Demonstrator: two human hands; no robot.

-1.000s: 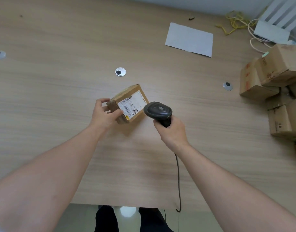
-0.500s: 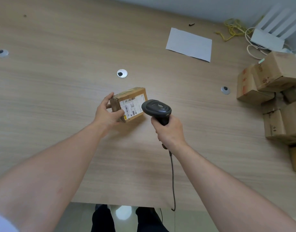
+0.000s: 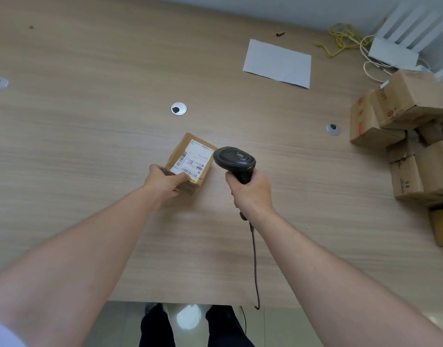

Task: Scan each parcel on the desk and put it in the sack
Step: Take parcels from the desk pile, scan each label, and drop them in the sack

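Overhead, wooden desk (image 3: 90, 146): left hand (image 3: 162, 182) grips parcel (image 3: 190, 161), right hand (image 3: 250, 194) clasps scanner (image 3: 234, 160)

I see an office: a wood-grain desk (image 3: 90, 151) with cable grommets (image 3: 178, 108), paper (image 3: 278, 62), router (image 3: 400, 38) and cables (image 3: 340, 41).

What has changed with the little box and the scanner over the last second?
The left hand turned the small box so its label now faces more upward, lying flatter. The right hand keeps gripping the scanner just right of the box. The stacked boxes and sheet of paper have not moved.
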